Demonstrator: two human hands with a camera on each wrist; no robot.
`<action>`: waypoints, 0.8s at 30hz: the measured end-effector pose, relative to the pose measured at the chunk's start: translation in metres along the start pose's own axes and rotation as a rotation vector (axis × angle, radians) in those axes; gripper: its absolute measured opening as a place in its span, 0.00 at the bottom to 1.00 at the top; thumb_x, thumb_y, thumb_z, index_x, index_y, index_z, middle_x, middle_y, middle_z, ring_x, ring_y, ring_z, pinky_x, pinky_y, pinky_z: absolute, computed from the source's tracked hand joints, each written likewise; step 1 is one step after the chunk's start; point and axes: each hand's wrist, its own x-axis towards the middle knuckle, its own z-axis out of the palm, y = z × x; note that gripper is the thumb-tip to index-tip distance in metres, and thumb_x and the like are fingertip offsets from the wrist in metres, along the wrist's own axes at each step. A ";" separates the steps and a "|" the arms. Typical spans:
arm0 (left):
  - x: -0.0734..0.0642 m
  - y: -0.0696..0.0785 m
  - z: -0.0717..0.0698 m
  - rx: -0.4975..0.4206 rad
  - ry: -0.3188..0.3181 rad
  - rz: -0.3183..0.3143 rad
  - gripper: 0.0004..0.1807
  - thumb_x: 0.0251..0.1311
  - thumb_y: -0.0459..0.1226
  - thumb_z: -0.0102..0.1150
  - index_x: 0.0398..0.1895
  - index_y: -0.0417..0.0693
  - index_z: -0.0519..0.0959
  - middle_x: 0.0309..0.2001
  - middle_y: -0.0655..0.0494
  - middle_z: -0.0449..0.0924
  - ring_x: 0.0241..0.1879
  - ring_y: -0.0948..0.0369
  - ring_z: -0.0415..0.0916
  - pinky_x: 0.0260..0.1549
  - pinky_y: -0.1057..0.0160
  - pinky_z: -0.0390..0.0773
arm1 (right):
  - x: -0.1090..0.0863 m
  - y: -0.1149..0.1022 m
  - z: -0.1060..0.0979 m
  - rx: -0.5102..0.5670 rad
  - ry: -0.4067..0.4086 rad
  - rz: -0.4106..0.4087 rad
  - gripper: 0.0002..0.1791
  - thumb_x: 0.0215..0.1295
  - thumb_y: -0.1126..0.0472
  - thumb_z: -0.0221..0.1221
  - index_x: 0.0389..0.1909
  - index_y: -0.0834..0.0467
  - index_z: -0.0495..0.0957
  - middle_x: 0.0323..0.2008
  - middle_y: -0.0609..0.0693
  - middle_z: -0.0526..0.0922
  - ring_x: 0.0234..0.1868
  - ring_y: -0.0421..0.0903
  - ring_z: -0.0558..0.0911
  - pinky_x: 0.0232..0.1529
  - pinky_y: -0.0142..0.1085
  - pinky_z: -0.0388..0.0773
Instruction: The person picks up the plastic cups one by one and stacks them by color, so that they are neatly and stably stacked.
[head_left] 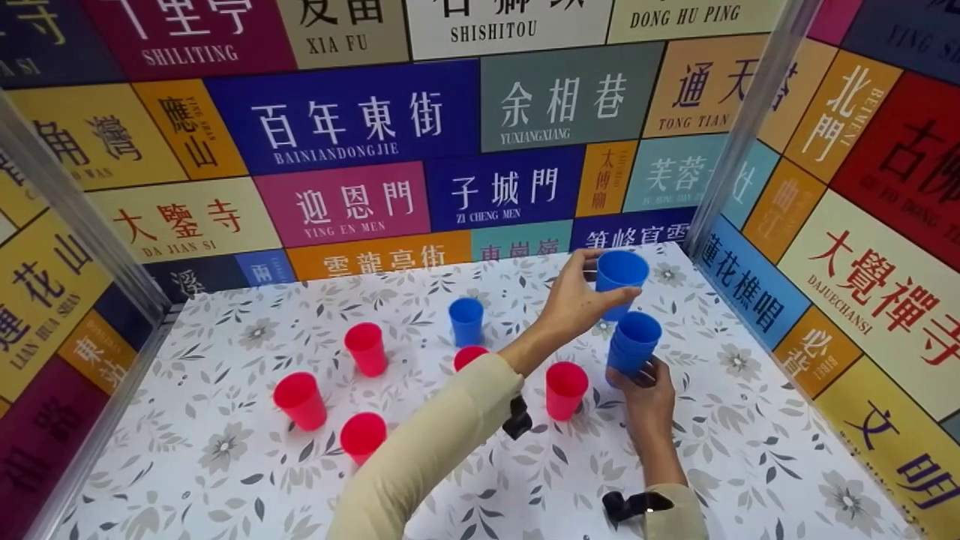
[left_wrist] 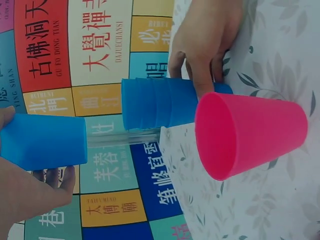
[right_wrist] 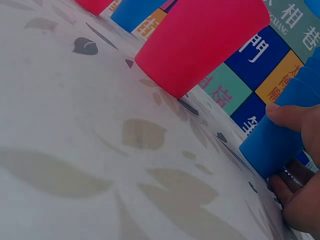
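My left hand (head_left: pixel 576 298) grips a single blue cup (head_left: pixel 622 276), upright and raised above the table. In the left wrist view this cup (left_wrist: pixel 45 141) is apart from the nested stack of blue cups (left_wrist: pixel 160 102). Low around that stack (head_left: pixel 634 341), my right hand (head_left: pixel 646 386) curls its thumb and fingers. The right wrist view shows the thumb across the lower wall of the stack's bottom cup (right_wrist: pixel 275 135), close to the tabletop. Just left of the stack stands a red cup (head_left: pixel 566 390), mouth up.
Another blue cup (head_left: pixel 466 321) stands toward the back. Red cups stand to the left: one behind (head_left: pixel 366 351), one far left (head_left: pixel 300 401), one nearer (head_left: pixel 363 436). My left sleeve (head_left: pixel 442 435) partly covers one more red cup (head_left: pixel 471 355). Sign-printed walls enclose the flowered table (head_left: pixel 225 360).
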 end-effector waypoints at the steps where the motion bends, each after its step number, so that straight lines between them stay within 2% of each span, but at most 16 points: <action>1: 0.001 0.002 0.002 -0.001 0.005 -0.001 0.38 0.54 0.47 0.74 0.67 0.57 0.67 0.63 0.55 0.75 0.61 0.58 0.75 0.58 0.57 0.81 | 0.000 0.000 0.000 -0.005 0.002 -0.003 0.44 0.61 0.55 0.69 0.74 0.57 0.59 0.71 0.63 0.68 0.72 0.60 0.69 0.74 0.51 0.63; 10: 0.008 0.003 0.017 -0.007 -0.003 -0.020 0.37 0.55 0.48 0.74 0.67 0.60 0.68 0.65 0.56 0.75 0.62 0.58 0.75 0.59 0.56 0.80 | -0.001 0.003 0.001 -0.026 0.027 -0.005 0.42 0.60 0.55 0.70 0.73 0.56 0.61 0.70 0.63 0.69 0.71 0.61 0.70 0.74 0.52 0.64; 20: 0.015 -0.009 0.028 -0.022 -0.011 -0.006 0.37 0.55 0.46 0.74 0.67 0.58 0.68 0.63 0.55 0.76 0.61 0.59 0.75 0.58 0.58 0.80 | -0.001 0.002 0.000 -0.014 0.015 -0.022 0.43 0.59 0.54 0.71 0.72 0.59 0.61 0.69 0.64 0.70 0.70 0.60 0.71 0.72 0.51 0.67; 23: 0.015 -0.015 0.032 -0.015 -0.014 -0.012 0.36 0.55 0.46 0.73 0.67 0.57 0.68 0.63 0.55 0.76 0.61 0.60 0.76 0.57 0.59 0.81 | 0.000 0.001 0.000 0.011 0.017 -0.022 0.43 0.58 0.55 0.72 0.72 0.59 0.62 0.68 0.64 0.71 0.69 0.60 0.72 0.71 0.49 0.68; 24: 0.015 -0.017 0.033 -0.010 -0.017 -0.013 0.37 0.56 0.47 0.73 0.67 0.56 0.68 0.63 0.55 0.75 0.61 0.60 0.76 0.57 0.59 0.81 | 0.000 0.001 0.000 0.023 0.015 -0.021 0.43 0.58 0.56 0.72 0.72 0.59 0.62 0.68 0.64 0.71 0.69 0.59 0.72 0.69 0.45 0.70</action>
